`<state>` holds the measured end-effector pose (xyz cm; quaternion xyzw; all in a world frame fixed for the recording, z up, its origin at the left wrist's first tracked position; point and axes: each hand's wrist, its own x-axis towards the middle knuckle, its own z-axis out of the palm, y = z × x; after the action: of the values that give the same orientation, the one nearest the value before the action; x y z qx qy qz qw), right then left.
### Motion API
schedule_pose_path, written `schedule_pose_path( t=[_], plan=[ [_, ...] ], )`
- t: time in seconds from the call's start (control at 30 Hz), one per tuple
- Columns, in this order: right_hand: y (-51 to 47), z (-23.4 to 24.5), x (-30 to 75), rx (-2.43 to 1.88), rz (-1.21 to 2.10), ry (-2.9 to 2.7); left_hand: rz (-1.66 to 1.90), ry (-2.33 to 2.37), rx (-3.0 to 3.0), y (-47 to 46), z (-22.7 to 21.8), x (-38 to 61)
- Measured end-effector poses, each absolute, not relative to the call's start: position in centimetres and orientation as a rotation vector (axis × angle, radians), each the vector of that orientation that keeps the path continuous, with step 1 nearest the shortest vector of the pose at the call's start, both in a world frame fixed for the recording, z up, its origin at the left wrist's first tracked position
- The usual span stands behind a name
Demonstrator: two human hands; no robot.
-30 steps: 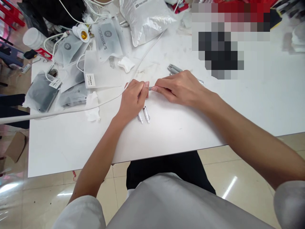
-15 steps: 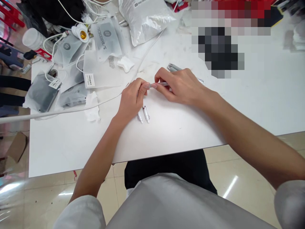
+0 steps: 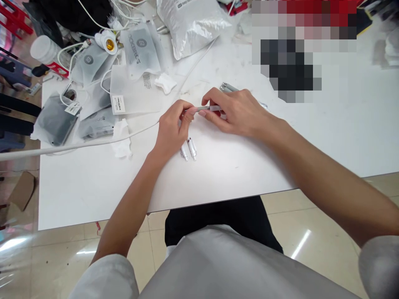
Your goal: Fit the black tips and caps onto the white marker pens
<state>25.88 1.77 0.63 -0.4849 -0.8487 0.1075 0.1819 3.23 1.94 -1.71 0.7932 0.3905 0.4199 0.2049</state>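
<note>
Over the white table [image 3: 237, 166], both my hands hold a slim grey pen [image 3: 202, 108] lying level between them. My left hand [image 3: 174, 126] is closed, thumb and finger pinching its grey left end. The fingers of my right hand [image 3: 240, 110] are closed round the whitish, translucent right part; its far end is hidden in the palm. Two clear-and-white pen pieces [image 3: 192, 149] rest on the table just below my left hand, one partly covered by it. Behind my right hand lie grey pens [image 3: 228, 87], partly hidden by the knuckles.
Frosted pouches [image 3: 140, 50] with dark contents crowd the left back, among white cables and a lamp socket [image 3: 109, 43]. A large silvery bag [image 3: 193, 29] stands behind. A cable [image 3: 77, 146] crosses at left near crumpled white paper [image 3: 122, 139]. The back right is pixelated.
More of the pen's grey length shows between my fingertips, and its translucent part now shows at my right fingers. My hands have barely moved; the view has shifted slightly.
</note>
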Motion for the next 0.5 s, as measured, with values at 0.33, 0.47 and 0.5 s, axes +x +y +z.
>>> schedule_pose_path(
  t=[0.33,0.47,0.5],
  plan=[
    [1.99,0.23,26.10,-1.316,0.296,-2.411,1.168,1.001,2.307,2.05,-1.91,3.11],
    [2.15,-0.01,26.26,-1.289,0.323,-2.408,1.168,0.963,2.365,2.07,-2.10,3.18],
    [2.14,-0.01,26.23,-1.292,0.332,-2.403,1.178,0.975,2.365,2.08,-2.09,3.21]
  ],
)
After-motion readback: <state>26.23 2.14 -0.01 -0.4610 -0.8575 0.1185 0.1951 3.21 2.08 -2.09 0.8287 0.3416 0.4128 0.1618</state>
